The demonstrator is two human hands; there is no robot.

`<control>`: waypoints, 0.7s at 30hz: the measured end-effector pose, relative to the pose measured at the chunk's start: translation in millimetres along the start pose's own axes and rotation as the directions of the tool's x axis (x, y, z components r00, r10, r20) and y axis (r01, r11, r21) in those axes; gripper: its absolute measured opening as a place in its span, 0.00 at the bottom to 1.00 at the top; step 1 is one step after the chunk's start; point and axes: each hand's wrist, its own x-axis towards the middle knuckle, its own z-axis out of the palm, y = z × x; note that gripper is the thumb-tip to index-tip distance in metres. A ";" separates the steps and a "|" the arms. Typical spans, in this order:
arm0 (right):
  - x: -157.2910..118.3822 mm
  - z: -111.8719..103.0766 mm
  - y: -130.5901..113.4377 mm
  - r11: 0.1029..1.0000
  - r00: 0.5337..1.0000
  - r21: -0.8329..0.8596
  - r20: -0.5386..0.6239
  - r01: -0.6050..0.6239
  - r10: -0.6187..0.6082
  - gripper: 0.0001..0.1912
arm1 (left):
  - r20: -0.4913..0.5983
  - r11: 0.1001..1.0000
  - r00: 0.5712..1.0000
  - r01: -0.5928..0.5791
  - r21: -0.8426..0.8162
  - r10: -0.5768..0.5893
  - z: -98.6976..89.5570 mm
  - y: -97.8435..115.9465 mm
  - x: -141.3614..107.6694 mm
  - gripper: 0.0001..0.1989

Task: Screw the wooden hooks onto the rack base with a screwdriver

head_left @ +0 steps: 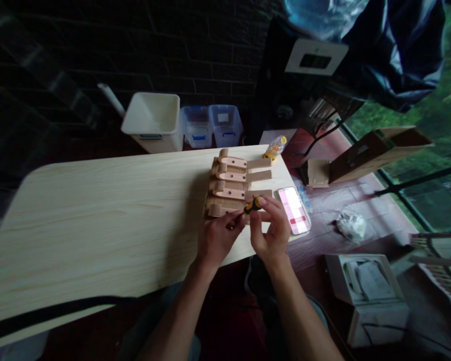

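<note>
My right hand (271, 225) grips a short yellow and black screwdriver (253, 205) between thumb and fingers, tilted above the table's right end. Close to its tip, my left hand (218, 239) has its fingers pinched together. Whatever they hold, if anything, is too small or hidden to tell. Just beyond both hands lies a row of several light wooden pieces (231, 176) with rounded ends and dark holes or screw heads. Flat tan strips (258, 175) reach out to their right. My hands partly cover the nearest piece.
A lit phone (294, 210) lies at the right edge of the pale wooden table (97, 215). A clear bottle with yellow parts (276, 147) stands at the far corner. Behind the table are a white bin (154, 115) and clear tubs (225, 125). Cardboard boxes (368, 150) sit right.
</note>
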 end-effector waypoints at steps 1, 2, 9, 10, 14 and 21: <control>-0.3 0.0 0.0 1.000 1.000 0.024 0.009 -0.011 0.010 0.23 | -0.002 1.000 1.000 0.001 0.003 -0.001 0.1 -0.1 0.1 0.11; -0.5 0.0 -0.2 0.999 1.000 0.048 0.017 -0.023 0.022 0.23 | -0.008 1.000 1.000 0.006 0.007 -0.006 0.2 0.1 0.2 0.10; 4.1 0.3 -5.5 1.000 1.000 0.006 -0.004 0.023 -0.023 0.22 | 0.029 1.000 0.999 0.017 0.007 -0.018 -1.6 4.2 0.3 0.12; 4.9 0.4 -6.1 0.999 1.000 -0.011 -0.009 0.030 -0.030 0.22 | 0.038 1.000 0.999 0.022 0.002 -0.022 -2.4 4.9 0.5 0.12; 5.3 1.8 -6.0 1.000 0.999 -0.021 -0.031 0.016 -0.016 0.21 | 0.063 0.999 0.997 0.041 0.013 -0.042 -5.3 6.9 1.2 0.11; 2.3 5.6 -2.7 0.999 1.000 0.033 -0.021 -0.011 0.012 0.21 | 0.034 0.999 0.999 0.037 0.005 -0.038 -5.6 8.9 1.3 0.11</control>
